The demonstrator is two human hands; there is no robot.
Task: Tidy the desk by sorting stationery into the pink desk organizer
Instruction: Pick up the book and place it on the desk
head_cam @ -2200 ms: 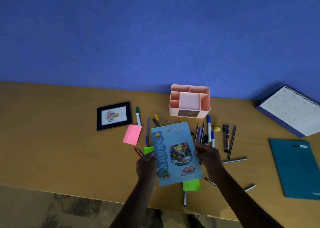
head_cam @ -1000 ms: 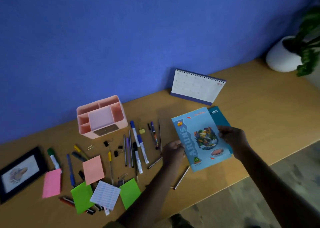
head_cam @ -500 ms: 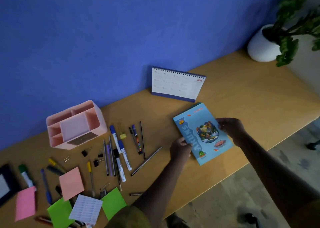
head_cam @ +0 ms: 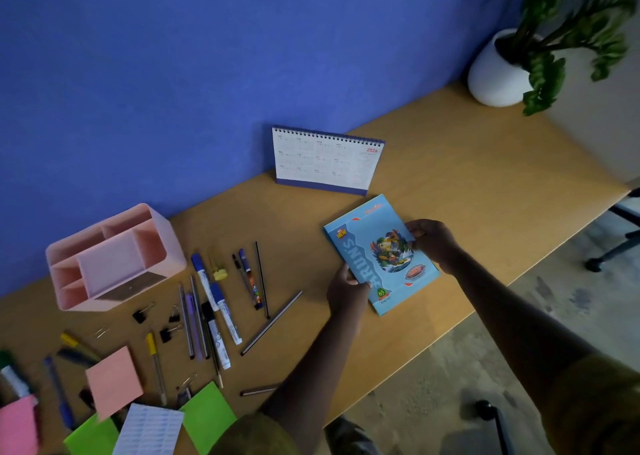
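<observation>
Left hand point(head_cam: 348, 290) and right hand point(head_cam: 433, 241), each grip clamped on an edge of the blue notebook point(head_cam: 377, 250), had carried it rightward from the scattered pens point(head_cam: 227, 319) to just before the desk calendar point(head_cam: 325, 158). The pink desk organizer point(head_cam: 114, 257) stood well apart, apparently unfilled.

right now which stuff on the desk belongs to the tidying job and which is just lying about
Job: pink organizer, markers, pens, binder clips, sticky notes, notebook gripped by left hand and right hand.
Lying about: calendar, potted plant.
</observation>
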